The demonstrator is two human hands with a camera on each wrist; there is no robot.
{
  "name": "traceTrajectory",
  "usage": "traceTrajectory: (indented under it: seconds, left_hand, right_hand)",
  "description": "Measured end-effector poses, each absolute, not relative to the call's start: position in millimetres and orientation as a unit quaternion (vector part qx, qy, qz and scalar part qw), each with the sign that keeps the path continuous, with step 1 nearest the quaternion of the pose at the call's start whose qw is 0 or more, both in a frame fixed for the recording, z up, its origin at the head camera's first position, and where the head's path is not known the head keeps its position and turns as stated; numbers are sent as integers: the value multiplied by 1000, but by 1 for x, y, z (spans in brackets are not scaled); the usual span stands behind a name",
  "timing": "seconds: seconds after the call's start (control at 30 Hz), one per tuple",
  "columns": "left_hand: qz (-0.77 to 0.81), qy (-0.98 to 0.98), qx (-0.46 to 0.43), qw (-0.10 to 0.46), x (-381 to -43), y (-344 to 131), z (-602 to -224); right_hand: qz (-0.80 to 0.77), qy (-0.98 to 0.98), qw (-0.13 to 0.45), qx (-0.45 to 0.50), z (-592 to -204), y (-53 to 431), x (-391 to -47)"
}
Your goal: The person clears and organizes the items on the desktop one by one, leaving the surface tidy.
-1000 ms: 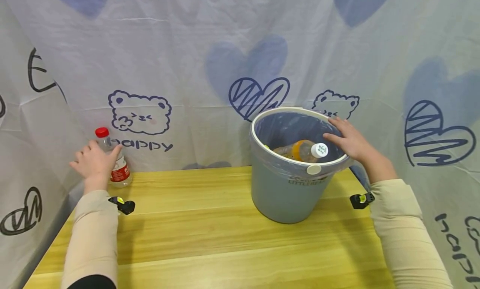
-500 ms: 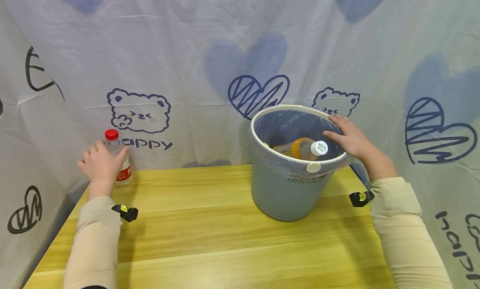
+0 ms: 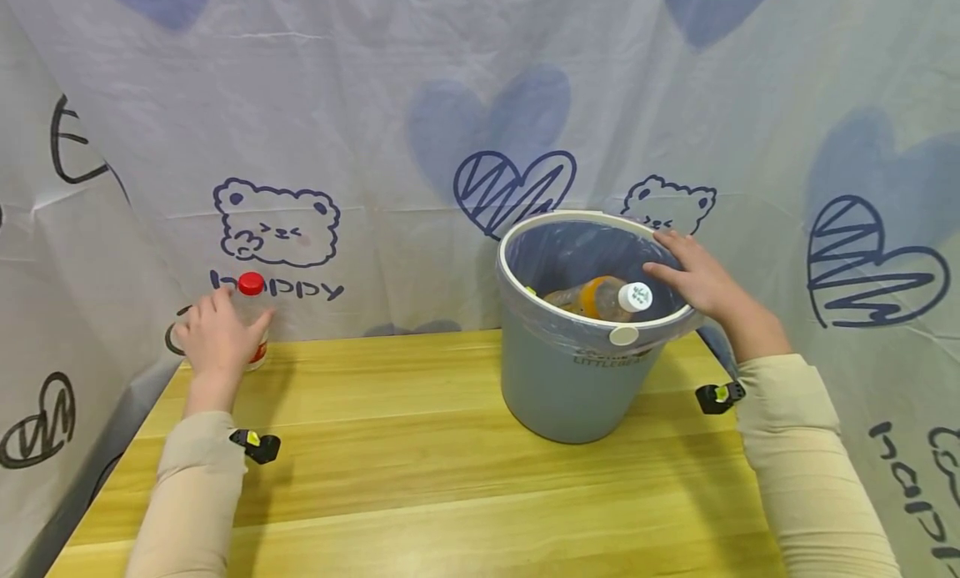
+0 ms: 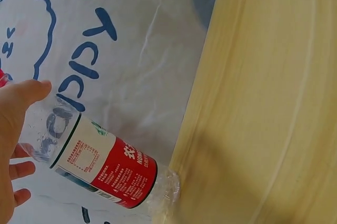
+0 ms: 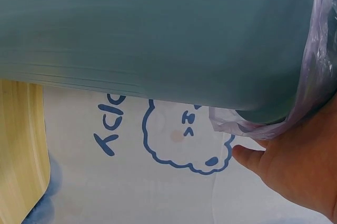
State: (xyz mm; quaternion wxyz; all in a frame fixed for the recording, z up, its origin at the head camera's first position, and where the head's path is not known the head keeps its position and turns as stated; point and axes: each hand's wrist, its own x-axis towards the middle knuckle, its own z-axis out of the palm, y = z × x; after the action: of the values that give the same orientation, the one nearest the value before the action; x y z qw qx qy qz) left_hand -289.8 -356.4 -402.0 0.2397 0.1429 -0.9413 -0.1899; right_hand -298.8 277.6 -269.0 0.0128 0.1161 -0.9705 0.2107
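Observation:
In the head view my left hand [image 3: 217, 338] is at the far left of the table, its thumb and fingers curled round the upper part of a clear plastic bottle. This bottle [image 4: 113, 166] has a red cap [image 3: 251, 283] and a red-and-white label; its base is close to the tabletop. On the right stands a grey-blue trash bin [image 3: 566, 394] with a white rim and a clear liner bag [image 5: 316, 50]. My right hand [image 3: 701, 282] holds the bin's right rim, thumb inside and fingers outside. An orange-labelled bottle [image 3: 600, 299] with a white cap lies inside the bin.
The wooden table [image 3: 390, 453] spreads in front of both arms. A pale cloth [image 3: 375, 103] printed with hearts and bears hangs behind it and along both sides. The bin stands near the back right of the table.
My left hand has moved right and slightly closer, and the red-capped bottle has shifted right with it, now standing straighter. My right hand and the bin stay where they were.

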Motion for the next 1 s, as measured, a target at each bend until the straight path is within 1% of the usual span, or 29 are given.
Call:
traceTrajectory:
  seconds: [0.4, 1.0]
  left_hand:
    - [-174, -944, 99, 262, -282, -347, -410]
    - [-172, -932, 50, 316, -256, -313, -400]
  right_hand:
    - [207, -972, 11, 111, -268, 275, -297]
    - [208, -971, 14, 117, -269, 277, -296]
